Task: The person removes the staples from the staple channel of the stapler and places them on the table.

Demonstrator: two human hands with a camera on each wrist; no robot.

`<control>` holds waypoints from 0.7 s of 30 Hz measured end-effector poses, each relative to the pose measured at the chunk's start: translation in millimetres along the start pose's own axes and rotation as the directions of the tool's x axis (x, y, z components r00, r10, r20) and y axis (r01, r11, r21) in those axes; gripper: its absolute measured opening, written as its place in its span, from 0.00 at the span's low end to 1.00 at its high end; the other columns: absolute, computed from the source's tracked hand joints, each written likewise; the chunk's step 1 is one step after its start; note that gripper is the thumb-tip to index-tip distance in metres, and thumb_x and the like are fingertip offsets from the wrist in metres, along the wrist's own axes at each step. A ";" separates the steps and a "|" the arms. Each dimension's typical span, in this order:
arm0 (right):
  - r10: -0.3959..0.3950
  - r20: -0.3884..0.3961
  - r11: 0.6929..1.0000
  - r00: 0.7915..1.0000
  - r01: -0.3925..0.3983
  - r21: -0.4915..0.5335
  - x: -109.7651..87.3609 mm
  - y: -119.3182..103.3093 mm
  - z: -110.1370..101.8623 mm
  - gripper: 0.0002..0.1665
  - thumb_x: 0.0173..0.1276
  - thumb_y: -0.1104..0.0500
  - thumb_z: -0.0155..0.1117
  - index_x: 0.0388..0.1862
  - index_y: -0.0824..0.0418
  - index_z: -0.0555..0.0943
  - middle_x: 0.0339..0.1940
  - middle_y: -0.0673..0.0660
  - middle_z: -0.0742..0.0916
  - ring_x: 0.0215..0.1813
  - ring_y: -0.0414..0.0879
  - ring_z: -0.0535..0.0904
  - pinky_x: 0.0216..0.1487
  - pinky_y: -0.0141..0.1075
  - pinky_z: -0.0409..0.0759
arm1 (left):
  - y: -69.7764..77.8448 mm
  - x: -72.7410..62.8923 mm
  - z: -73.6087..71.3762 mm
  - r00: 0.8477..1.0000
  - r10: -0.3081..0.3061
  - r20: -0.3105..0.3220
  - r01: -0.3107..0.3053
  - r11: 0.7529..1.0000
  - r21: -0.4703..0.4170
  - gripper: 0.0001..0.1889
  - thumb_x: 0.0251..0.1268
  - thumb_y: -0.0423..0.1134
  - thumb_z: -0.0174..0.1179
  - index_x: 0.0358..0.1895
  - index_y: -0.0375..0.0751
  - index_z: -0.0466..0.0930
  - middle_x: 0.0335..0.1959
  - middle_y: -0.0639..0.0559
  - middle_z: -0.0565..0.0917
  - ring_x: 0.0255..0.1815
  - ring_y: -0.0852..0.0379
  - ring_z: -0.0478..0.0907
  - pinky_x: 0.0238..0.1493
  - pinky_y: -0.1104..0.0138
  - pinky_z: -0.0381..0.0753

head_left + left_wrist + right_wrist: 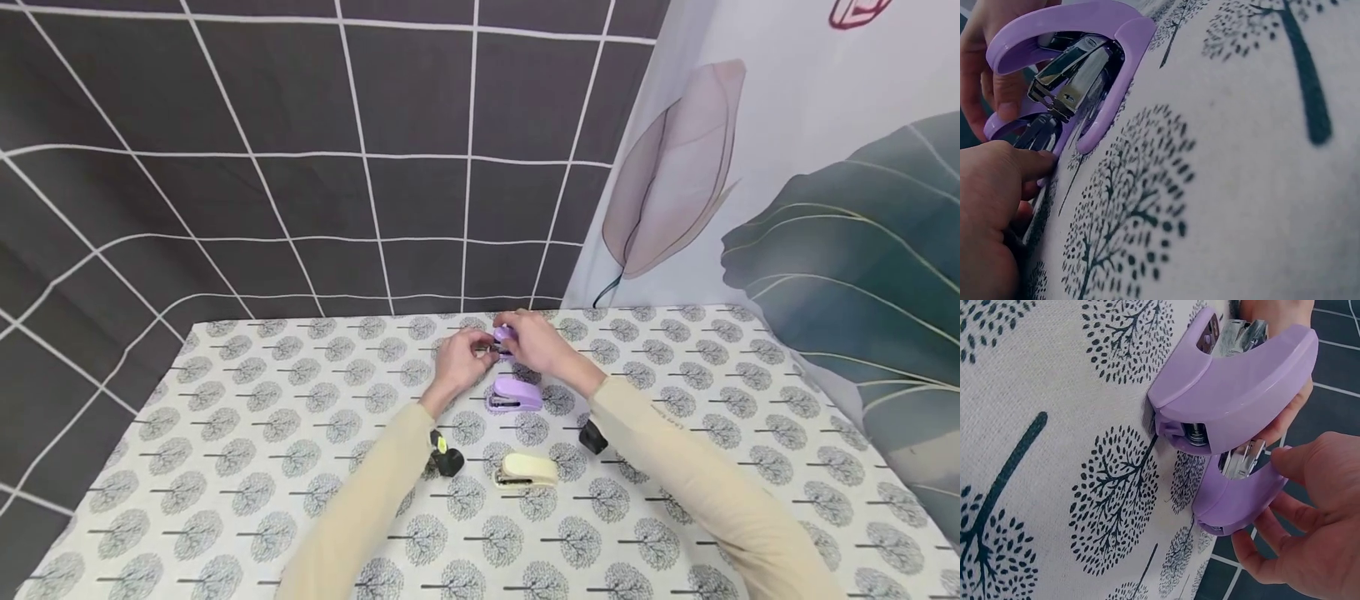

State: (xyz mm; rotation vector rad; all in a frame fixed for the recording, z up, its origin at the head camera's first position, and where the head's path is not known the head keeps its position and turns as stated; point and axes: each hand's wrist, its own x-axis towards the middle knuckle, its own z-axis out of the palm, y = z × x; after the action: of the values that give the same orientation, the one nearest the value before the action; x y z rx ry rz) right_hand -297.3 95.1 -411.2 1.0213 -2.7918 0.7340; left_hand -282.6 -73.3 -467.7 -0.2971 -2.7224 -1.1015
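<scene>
At the far side of the table, a light purple stapler [504,332] is between both hands. My right hand [542,343] grips its rear and upper arm; in the right wrist view the thumb lies on one side of this stapler [1235,503] and the fingers on the other. From the left, my left hand [459,364] pinches low at its front end, fingertips beside the base in the left wrist view. A second purple stapler [516,395] stands just nearer on the cloth, its metal magazine [1079,84] showing. Neither hand holds that one.
A cream stapler [527,470] stands nearer the person, between the forearms. Black wrist cameras [448,461] hang under the sleeves. The tree-print tablecloth [300,417] reaches a dark grid-patterned curtain [300,192] behind and a leaf-print curtain [795,275] at the right.
</scene>
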 end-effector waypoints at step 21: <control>0.042 -0.103 0.987 0.994 -0.025 0.161 -14.4 12.7 -15.6 0.13 0.64 0.75 0.58 0.47 0.70 0.73 0.38 0.63 0.82 0.39 0.57 0.79 0.44 0.48 0.80 | 0.8 -1.7 0.7 1.000 -0.008 0.001 0.008 1.000 -0.024 0.13 0.56 0.39 0.74 0.44 0.43 0.88 0.43 0.52 0.86 0.36 0.54 0.79 0.43 0.59 0.75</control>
State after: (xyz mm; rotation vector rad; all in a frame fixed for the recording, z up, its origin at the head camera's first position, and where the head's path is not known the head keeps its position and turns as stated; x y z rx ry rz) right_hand -295.4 119.2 -406.0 0.9306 -2.7015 0.9999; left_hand -280.9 -72.5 -468.1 -0.2905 -2.7153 -1.1375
